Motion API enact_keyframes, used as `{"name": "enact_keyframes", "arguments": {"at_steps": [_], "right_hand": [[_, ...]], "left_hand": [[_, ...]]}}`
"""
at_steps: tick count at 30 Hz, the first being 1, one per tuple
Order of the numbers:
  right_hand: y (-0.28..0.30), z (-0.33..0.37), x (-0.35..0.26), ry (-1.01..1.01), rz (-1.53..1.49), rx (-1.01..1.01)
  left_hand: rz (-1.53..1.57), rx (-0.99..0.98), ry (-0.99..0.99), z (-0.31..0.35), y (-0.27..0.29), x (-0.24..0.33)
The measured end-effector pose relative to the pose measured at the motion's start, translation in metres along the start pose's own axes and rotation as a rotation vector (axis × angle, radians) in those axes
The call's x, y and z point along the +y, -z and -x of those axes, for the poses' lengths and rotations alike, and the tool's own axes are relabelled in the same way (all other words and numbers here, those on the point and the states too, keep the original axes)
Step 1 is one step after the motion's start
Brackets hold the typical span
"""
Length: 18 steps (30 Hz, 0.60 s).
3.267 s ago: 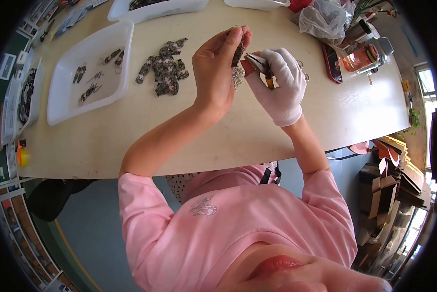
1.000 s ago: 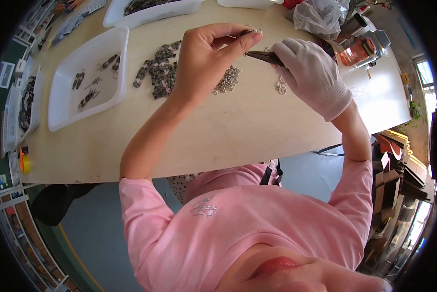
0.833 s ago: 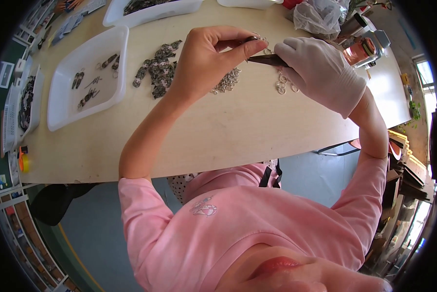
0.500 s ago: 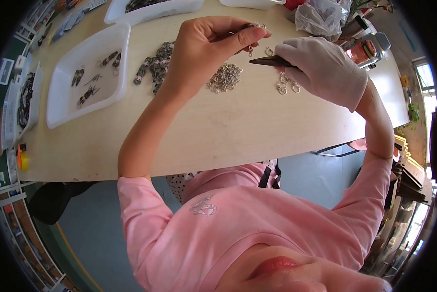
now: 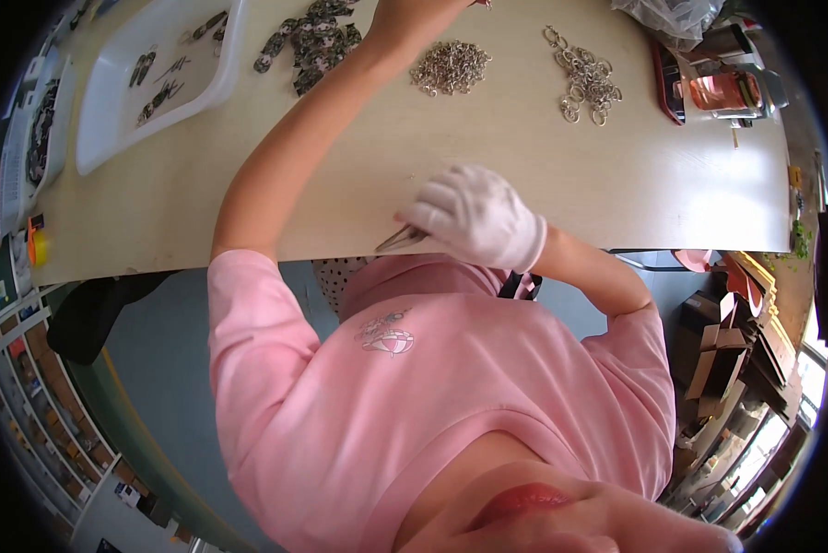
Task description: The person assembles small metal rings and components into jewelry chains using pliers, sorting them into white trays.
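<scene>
My right hand (image 5: pixel 478 217), in a white glove, is closed around a pair of pliers (image 5: pixel 403 240) with dark, pointed jaws, low over the table's near edge. At the top edge my bare left hand (image 5: pixel 418 23) is cut off by the picture, and its fingers are mostly out of sight. Just below and right of it lies a pile of small silver chain pieces (image 5: pixel 451 67). Camouflage-patterned fabric pieces (image 5: pixel 317 41) lie beside the left forearm. Farther right is a heap of silver split rings (image 5: pixel 587 81).
A white tray (image 5: pixel 89 129) at left holds a few dark pieces. Beyond it stands another container (image 5: pixel 59 138) with dark items. At the right are a phone-like red and dark object (image 5: pixel 669 85), a jar with reddish contents (image 5: pixel 725 92) and a clear plastic bag (image 5: pixel 676 18).
My right hand has swung down and left toward the table's near edge with the pliers. My left hand has shifted up, partly out of view. The whole view has also shifted.
</scene>
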State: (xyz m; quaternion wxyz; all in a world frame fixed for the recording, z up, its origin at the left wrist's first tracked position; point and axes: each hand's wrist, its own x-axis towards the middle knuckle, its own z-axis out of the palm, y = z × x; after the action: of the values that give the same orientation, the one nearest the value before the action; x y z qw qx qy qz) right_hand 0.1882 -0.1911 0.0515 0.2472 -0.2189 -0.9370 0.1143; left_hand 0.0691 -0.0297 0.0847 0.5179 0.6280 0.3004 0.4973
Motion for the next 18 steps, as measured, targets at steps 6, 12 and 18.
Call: {"name": "enact_keyframes", "arguments": {"at_steps": [6,12,18], "right_hand": [[-0.035,-0.012,0.039,-0.030,0.028,-0.030],[0.045,0.000,0.053,-0.653,-0.335,0.187],[0.080,-0.001,0.111,-0.704,-0.614,0.538]], "left_hand": [[0.167,-0.049,-0.008,0.006,0.002,-0.020],[0.204,-0.072,-0.063,0.020,0.002,-0.004],[-0.119,-0.177,-0.194,0.032,0.005,-0.025]]}}
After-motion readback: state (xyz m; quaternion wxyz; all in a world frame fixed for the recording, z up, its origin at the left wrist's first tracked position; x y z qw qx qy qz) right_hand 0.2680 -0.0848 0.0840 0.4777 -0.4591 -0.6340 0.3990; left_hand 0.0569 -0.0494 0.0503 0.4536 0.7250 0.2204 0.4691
